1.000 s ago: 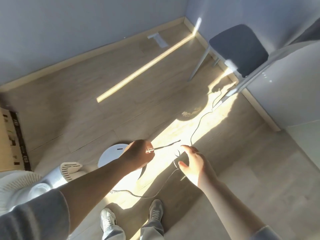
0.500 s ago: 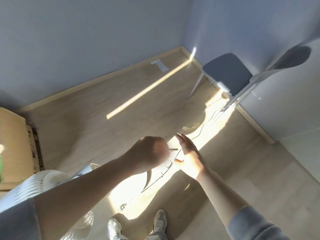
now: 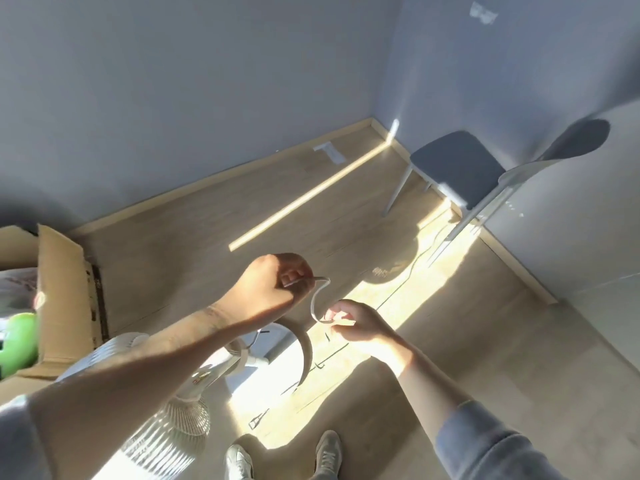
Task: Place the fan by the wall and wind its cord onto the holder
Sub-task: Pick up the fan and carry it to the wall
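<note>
At mid-frame the left hand is fisted round one end of the white cord. Just right of it, the right hand pinches the other end of the short curl. The fan sits lower left, under the left forearm, beside a cardboard box. A chair stands upper right.

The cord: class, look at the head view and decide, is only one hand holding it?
No: the left hand grips the cord and the right hand pinches it, with a curved stretch between them.
</note>
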{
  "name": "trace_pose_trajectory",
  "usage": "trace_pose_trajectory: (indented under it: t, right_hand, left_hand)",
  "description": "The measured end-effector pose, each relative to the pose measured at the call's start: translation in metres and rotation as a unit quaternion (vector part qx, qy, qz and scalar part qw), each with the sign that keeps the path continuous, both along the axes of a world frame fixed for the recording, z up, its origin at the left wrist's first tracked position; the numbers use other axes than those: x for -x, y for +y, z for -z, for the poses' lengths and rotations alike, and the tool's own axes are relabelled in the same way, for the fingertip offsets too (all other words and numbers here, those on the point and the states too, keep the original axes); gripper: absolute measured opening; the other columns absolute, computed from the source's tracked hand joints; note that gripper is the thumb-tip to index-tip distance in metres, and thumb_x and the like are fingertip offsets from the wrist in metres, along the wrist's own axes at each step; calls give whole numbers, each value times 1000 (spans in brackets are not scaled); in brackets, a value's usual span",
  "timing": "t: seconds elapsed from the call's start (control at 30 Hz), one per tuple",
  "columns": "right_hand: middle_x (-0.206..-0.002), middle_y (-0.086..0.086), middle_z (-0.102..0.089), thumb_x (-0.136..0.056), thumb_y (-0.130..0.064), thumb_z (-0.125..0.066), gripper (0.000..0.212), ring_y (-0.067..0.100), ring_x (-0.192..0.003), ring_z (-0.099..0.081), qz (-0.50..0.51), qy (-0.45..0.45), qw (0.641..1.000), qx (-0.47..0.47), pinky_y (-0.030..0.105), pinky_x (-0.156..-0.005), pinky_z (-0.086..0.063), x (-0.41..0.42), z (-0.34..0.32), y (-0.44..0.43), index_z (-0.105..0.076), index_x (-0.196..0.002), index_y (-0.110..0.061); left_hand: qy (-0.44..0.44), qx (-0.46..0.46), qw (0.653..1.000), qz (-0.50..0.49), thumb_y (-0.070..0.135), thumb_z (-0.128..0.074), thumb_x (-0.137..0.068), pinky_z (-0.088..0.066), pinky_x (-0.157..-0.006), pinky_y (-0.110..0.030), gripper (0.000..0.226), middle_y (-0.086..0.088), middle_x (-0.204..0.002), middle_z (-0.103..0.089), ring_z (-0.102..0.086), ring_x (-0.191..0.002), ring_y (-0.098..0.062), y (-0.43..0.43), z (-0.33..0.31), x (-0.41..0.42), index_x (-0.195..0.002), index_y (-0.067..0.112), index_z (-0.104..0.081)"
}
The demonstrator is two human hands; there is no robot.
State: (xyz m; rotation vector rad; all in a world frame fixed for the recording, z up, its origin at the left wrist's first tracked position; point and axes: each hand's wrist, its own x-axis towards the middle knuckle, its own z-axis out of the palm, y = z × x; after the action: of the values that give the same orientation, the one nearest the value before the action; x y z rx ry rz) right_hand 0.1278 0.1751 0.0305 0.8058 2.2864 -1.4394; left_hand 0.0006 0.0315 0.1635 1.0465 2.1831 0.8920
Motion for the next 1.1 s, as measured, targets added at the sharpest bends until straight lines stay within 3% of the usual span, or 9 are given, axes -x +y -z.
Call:
trace_pose_trajectory:
  t: [0.13,0.2,0.3,0.43,0.6,0.7,0.87,0.97,1.1]
  right_hand:
    - [-103,-3,-66,-77,-13,-70,25,9,-94,-59,-29,-15,999,-11,18,-80,-45,-3,-5,-4,-66,-101,-18]
    - [-83,-10,-63,-78,-17,-72,12,6,-81,-57,-47,-12,998,-35,11,-65,-40,-6,-8,-6,-62,-79,-24]
    - [-51,-12,-49,-82,-30,-66,42,6,-57,-46,-29,-26,995,-91,11,-49,-31,-12,-6,-5,-41,-49,-23]
    - [-46,7,-47,-88,-29,-63,48,15,-58,-41,36,9,995,-89,27,-53,-29,-26,-12,12,-47,-47,-10]
    - [-58,4,-50,-79,-23,-69,26,14,-60,-43,254,65,965,3,28,-59,-32,-56,-50,47,-57,-58,-12]
    - [-48,-4,-41,-81,-15,-65,35,13,-53,-39,297,68,949,85,29,-68,-43,-62,-77,62,-54,-48,-18]
    - [-46,-8,-16,-91,-17,-49,42,13,-47,-12,284,111,916,261,29,-53,-18,-46,-131,51,-27,-56,-21]
    - [-46,-6,-14,-92,-18,-45,46,17,-52,-6,245,131,926,258,33,-55,-9,-23,-155,29,-17,-55,-22]
    - [-46,-6,-18,-89,-16,-51,46,14,-46,-10,200,140,944,223,31,-52,-9,17,-170,-9,-23,-52,-21]
  left_hand:
    - [12,-4,1000,-3,22,-63,-85,-46,-61,-8,9,10,-71,-66,-62,-72,-1,-2,2,0,-78,25,-66]
    - [13,-14,1000,-9,21,-63,-85,-46,-61,-11,8,7,-73,-67,-62,-70,-6,-2,2,-1,-78,24,-66]
    - [3,-26,999,-29,18,-63,-86,-43,-59,-6,10,8,-70,-67,-61,-65,1,-2,3,-2,-78,22,-66]
    - [9,-27,997,-67,19,-63,-86,-41,-60,-3,11,13,-69,-65,-60,-63,6,-4,6,2,-77,25,-65]
    - [25,-19,994,-107,18,-61,-87,-41,-60,-1,10,9,-75,-68,-61,-69,0,-10,5,0,-80,18,-67]
    - [34,-10,992,-121,19,-58,-89,-42,-59,-8,13,4,-73,-68,-61,-69,-9,-14,3,-7,-80,14,-66]
    - [70,21,991,-109,29,-53,-92,-46,-77,-26,22,-2,-98,-66,-63,-88,-18,-31,2,-19,-99,13,-66]
    - [76,31,988,-134,29,-56,-90,-42,-78,-21,30,-6,-109,-62,-64,-96,-18,-53,-1,-22,-113,11,-62]
    - [75,19,985,-157,23,-58,-89,-43,-78,-17,30,-4,-111,-65,-65,-93,-14,-91,-9,-23,-114,9,-62]
